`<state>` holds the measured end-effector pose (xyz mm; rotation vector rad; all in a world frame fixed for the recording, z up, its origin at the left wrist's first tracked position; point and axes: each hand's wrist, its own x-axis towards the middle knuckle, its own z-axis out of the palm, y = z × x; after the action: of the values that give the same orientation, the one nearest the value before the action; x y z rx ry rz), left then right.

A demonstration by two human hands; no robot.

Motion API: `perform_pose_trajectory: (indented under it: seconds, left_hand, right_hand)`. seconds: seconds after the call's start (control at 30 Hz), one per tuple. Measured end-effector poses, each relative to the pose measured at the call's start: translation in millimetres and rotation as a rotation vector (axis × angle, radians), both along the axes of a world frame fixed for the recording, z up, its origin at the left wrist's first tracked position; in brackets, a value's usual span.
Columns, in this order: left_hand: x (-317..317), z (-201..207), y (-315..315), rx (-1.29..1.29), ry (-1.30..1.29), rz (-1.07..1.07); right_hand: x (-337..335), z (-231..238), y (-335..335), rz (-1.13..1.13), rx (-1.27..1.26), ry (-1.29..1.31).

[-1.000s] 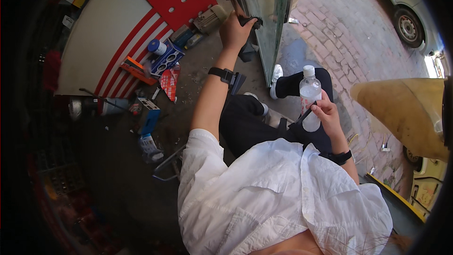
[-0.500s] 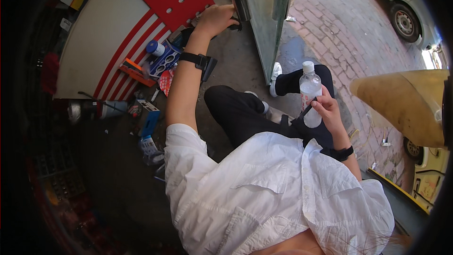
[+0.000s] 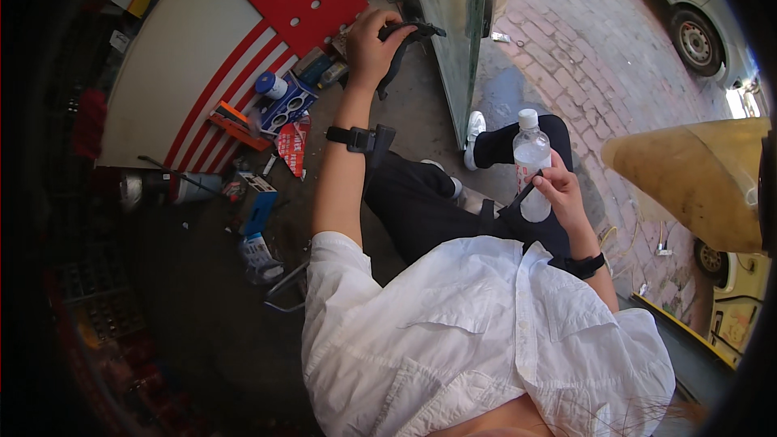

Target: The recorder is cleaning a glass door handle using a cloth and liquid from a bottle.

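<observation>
My left hand point(image 3: 374, 47) is raised beside the red perforated panel, its fingers closed on a floppy black piece point(image 3: 396, 65); one end points toward the glass door and the rest hangs down. I cannot tell its exact kind. Above my lap, my right hand point(image 3: 562, 192) is closed around the right side of a clear plastic bottle point(image 3: 532, 150) with a white cap, standing upright. Between that hand's thumb and forefinger sits the end of a narrow black strip point(image 3: 528, 188), which slants down across the bottle toward my dark trousers.
A glass door point(image 3: 453, 57) with a metal handle stands ahead. Left of my left forearm are a blue-capped white jar point(image 3: 271, 85), a blue box point(image 3: 288, 105), an orange box point(image 3: 236, 121) and a red torn sheet point(image 3: 293, 146). Brick paving and a parked vehicle point(image 3: 696, 40) lie right.
My left hand has drawn back from the door handle's base, lifting the black piece into fuller view. My left forearm has shifted right. The right hand and the bottle stay nearly still.
</observation>
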<state>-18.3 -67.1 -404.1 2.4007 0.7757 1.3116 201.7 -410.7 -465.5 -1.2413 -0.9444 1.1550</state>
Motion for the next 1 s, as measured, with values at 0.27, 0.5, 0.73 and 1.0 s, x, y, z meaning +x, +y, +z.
perform_pose_trajectory:
  seconds: [0.27, 0.5, 0.73, 1.0]
  left_hand:
    - [46, -35, 5, -0.137, -0.266, 0.151]
    - [39, -46, 14, -0.055, -0.164, 0.08]
    - [49, -38, 2, -0.013, -0.1, 0.22]
    - [46, -22, 13, -0.016, -0.114, 0.359]
  right_hand:
    - [3, -14, -4, -0.027, 0.012, -0.018]
    - [7, -13, -4, -0.058, -0.024, 0.04]
    - [5, -16, -3, -0.015, -0.006, -0.01]
    - [8, -18, -3, -0.032, -0.028, 0.015]
